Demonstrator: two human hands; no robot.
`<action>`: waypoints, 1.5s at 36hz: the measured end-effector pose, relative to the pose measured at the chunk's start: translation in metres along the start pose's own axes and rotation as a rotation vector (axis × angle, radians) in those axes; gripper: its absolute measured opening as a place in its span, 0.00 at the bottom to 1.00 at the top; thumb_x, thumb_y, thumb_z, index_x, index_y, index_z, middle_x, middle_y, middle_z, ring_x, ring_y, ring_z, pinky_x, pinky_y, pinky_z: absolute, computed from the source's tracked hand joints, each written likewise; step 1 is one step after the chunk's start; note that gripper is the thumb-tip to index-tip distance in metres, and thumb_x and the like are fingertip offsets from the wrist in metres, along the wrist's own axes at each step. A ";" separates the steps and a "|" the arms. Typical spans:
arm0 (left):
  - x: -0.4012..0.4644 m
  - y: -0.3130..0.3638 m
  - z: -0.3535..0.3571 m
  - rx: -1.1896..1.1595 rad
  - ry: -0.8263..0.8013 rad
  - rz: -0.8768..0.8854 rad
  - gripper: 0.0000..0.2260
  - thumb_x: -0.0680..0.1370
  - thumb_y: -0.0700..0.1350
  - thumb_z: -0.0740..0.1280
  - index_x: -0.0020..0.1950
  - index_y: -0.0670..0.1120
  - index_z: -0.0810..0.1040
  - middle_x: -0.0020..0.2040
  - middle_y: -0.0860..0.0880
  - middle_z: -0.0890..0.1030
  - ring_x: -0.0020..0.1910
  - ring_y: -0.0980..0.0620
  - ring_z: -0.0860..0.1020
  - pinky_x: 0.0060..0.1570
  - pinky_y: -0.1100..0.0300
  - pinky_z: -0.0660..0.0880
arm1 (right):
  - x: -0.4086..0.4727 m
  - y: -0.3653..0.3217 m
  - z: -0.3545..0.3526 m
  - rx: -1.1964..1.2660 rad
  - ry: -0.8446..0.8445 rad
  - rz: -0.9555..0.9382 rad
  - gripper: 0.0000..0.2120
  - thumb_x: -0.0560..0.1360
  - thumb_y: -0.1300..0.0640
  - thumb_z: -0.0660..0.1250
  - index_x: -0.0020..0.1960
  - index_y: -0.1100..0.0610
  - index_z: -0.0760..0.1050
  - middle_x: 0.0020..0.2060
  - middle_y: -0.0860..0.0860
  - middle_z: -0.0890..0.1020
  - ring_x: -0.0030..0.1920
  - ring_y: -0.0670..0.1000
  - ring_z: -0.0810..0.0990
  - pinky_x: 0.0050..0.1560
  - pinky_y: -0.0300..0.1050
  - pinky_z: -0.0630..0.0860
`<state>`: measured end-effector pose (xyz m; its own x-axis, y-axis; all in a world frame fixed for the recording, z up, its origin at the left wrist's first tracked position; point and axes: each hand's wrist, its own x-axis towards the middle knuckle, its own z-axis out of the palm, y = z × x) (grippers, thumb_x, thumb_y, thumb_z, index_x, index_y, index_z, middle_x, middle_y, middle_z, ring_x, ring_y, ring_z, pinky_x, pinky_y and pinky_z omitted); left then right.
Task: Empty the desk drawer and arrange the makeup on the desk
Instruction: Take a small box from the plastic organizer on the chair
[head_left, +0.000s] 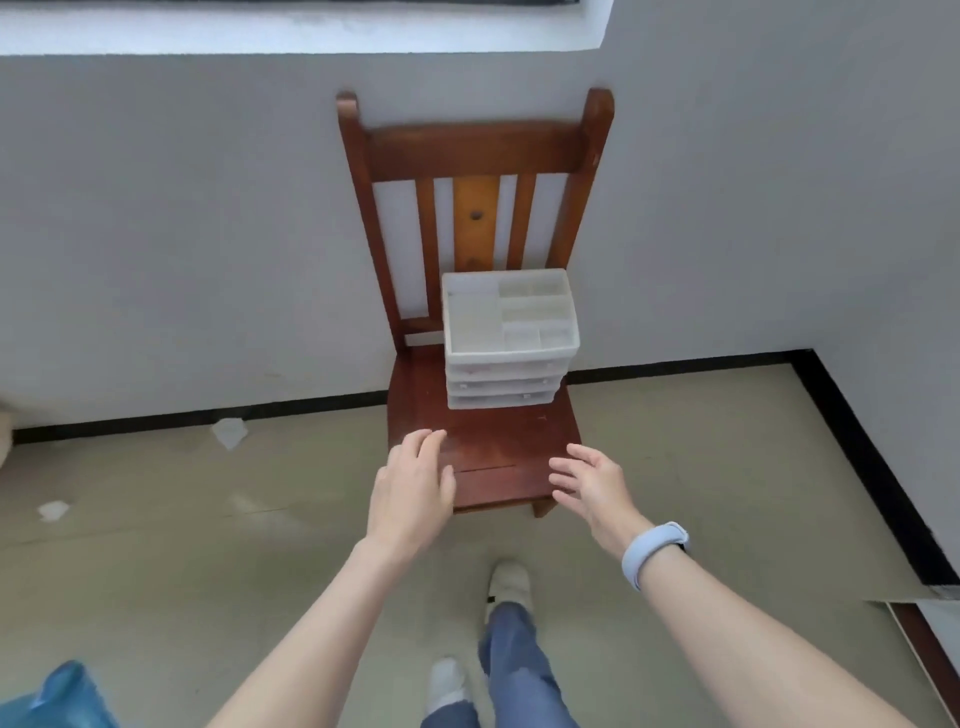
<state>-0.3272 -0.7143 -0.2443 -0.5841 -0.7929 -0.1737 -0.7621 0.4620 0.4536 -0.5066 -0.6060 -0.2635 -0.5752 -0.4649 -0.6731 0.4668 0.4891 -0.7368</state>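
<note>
Both hands reach out empty toward a wooden chair (483, 457) that stands against the wall: the left hand (413, 488) hovers over the front left corner of the seat with its fingers loosely spread, and the right hand (592, 486), with a pale blue wristband (652, 551) behind it, is just off the front right corner, fingers spread and slightly curved. Neither touches anything. The thing they seem to be going for is the translucent white drawer organizer (509, 338), which sits toward the back right of the seat, close to the backrest slats, with a divided tray on top and three shallow drawers below; whether the drawers hold any makeup cannot be told through the cloudy plastic. The main risk is in the lift: if the organizer is taken by its sides and tipped forward, the drawers could slide out of the front and spill onto the floor. The smooth plastic walls may also slip under bare palms if the grip is too light. It sits near the right edge of the seat, so a nudge from the left hand alone could push it off that side. No desk is in view, so it would have to be carried, and scraps of paper (228, 431) lie on the floor underfoot
</note>
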 end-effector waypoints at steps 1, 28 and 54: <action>0.022 -0.002 0.007 -0.005 -0.005 0.008 0.21 0.80 0.45 0.58 0.73 0.47 0.64 0.72 0.50 0.65 0.68 0.50 0.65 0.62 0.55 0.66 | 0.023 -0.005 0.005 0.064 -0.011 0.030 0.17 0.79 0.66 0.54 0.68 0.61 0.65 0.51 0.55 0.78 0.52 0.54 0.78 0.51 0.48 0.77; 0.243 -0.048 0.110 -0.128 -0.152 0.120 0.27 0.77 0.41 0.60 0.76 0.47 0.59 0.75 0.56 0.52 0.74 0.60 0.40 0.73 0.48 0.53 | 0.267 -0.016 0.082 0.699 -0.005 0.505 0.20 0.71 0.73 0.46 0.50 0.60 0.73 0.53 0.56 0.79 0.59 0.57 0.74 0.59 0.53 0.71; 0.217 -0.040 0.135 0.299 0.051 0.401 0.09 0.65 0.34 0.76 0.38 0.46 0.82 0.30 0.51 0.77 0.30 0.48 0.74 0.41 0.55 0.61 | 0.213 0.008 0.029 -1.426 0.138 -0.750 0.16 0.68 0.63 0.70 0.56 0.57 0.78 0.51 0.53 0.80 0.54 0.55 0.77 0.59 0.54 0.69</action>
<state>-0.4609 -0.8511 -0.4176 -0.8385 -0.5448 0.0089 -0.5317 0.8218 0.2046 -0.6059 -0.7229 -0.4143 -0.4644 -0.8746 -0.1395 -0.8586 0.4832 -0.1714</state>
